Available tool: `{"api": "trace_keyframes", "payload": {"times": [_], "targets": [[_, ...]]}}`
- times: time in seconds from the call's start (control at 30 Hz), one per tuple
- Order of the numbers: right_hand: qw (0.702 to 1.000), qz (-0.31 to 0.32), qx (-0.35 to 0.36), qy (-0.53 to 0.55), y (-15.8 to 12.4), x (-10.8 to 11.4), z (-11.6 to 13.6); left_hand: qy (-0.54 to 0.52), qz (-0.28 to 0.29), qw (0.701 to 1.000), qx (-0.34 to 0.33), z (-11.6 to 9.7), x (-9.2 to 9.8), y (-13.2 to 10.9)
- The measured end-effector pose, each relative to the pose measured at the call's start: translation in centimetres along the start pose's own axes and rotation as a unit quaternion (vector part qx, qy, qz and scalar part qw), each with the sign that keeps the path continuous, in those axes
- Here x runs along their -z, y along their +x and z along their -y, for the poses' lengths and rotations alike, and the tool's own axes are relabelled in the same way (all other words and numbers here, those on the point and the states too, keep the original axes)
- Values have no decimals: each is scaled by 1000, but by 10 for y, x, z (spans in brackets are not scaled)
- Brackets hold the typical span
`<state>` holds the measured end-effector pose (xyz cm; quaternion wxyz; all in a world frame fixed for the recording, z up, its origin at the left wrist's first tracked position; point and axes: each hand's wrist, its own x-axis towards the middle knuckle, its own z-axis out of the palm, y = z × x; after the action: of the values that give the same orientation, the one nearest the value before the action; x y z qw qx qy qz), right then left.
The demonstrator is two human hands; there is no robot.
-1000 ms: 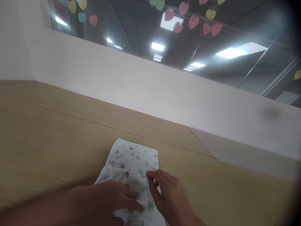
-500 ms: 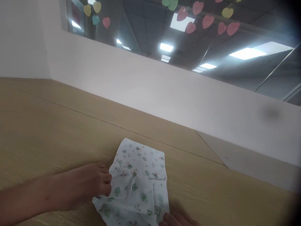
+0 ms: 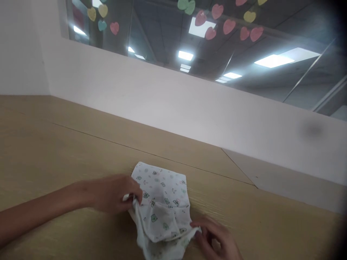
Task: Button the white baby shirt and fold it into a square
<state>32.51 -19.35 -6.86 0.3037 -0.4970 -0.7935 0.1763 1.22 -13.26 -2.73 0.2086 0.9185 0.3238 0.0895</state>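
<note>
On the tabletop point(image 3: 81, 159): cloth point(image 3: 165, 187) lay partly lifted.
Left hand point(image 3: 116, 193): pinched its left edge.
Right hand point(image 3: 217, 236): pinched its right edge.

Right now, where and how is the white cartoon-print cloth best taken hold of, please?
The white cartoon-print cloth is probably best pinched at its raised near edge, one hand from each side. The left hand and right hand hold it there; the edge sags open between them, while the far part lies flatter on the wood-toned table, leaving less to grip.
</note>
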Motion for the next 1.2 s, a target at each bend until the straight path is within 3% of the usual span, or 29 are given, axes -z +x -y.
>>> {"api": "trace_keyframes", "payload": {"times": [0.07, 0.17, 0.27, 0.43, 0.63, 0.9, 1.0, 1.07, 1.2], "targets": [[993, -46, -85, 71, 17, -2, -4, -54, -23, 998, 31, 12, 13, 14], [966, -111, -165, 167, 54, -12, -23, -100, -70, 990, 69, 43, 16, 37], [945, -173, -197, 198, 94, -24, -55, -141, -111, 979, 97, 83, 5, 61], [948, -160, -246, 122, 134, -38, -97, -102, -214, 950, 203, 134, -29, 87], [965, -150, -206, 62, 135, -41, -111, -77, -286, 924, 242, 143, -55, 94], [959, -148, -241, -23, 160, -36, -115, -99, -322, 901, 275, 145, -51, 101], [943, -166, -282, -55, 176, -28, -103, -124, -348, 893, 259, 151, -54, 103], [940, -222, -257, -44, 186, -19, -78, -144, -363, 888, 244, 156, -56, 104], [930, -350, -41, 108, 182, 4, 19, -189, -382, 878, 217, 160, -58, 104]]}}
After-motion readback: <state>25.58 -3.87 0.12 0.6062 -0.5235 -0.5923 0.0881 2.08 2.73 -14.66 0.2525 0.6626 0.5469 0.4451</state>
